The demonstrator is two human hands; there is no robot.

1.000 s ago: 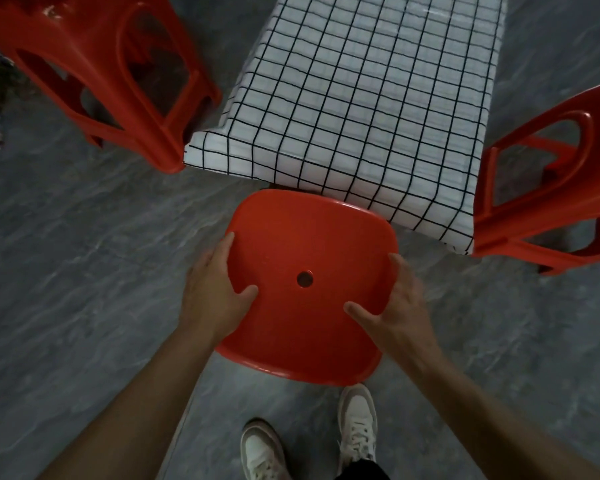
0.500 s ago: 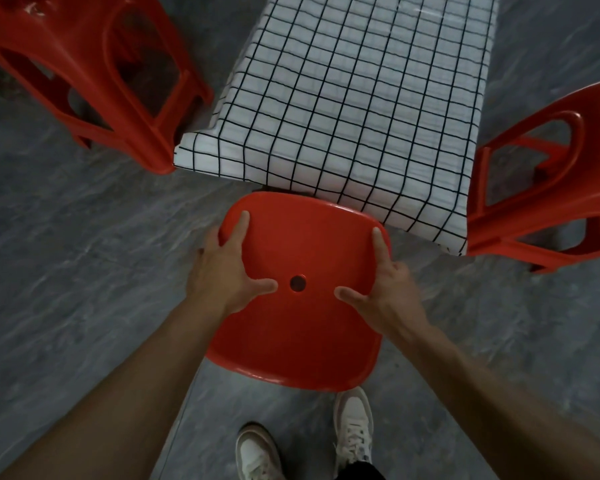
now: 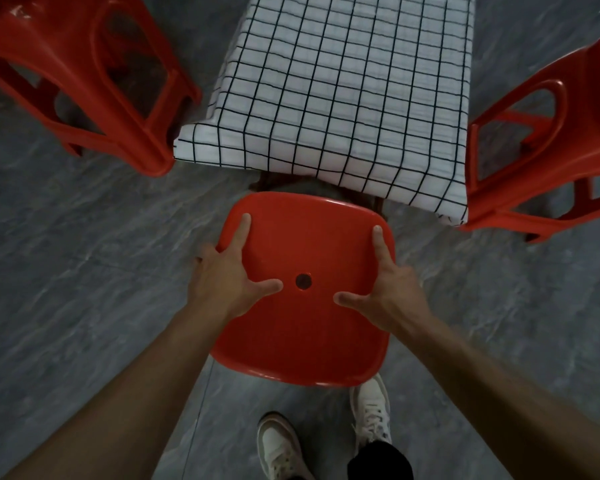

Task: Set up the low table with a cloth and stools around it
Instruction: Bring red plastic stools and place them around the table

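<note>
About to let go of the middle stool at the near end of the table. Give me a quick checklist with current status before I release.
1. Both hands on the seat: left hand and right hand lie on the middle stool, index fingers and thumbs spread across its top. Ok.
2. Checked cloth covers the tabletop and hangs over the near edge. Ok.
3. Stool clear of the cloth: a dark gap shows between seat and hem. Ok.
4. Stool legs flat on the floor: hidden beneath the seat. Cannot tell.
5. Side stools placed: left stool and right stool flank the table. Ok.
6. Shoes clear of the stool's legs: hidden. Cannot tell.
</note>
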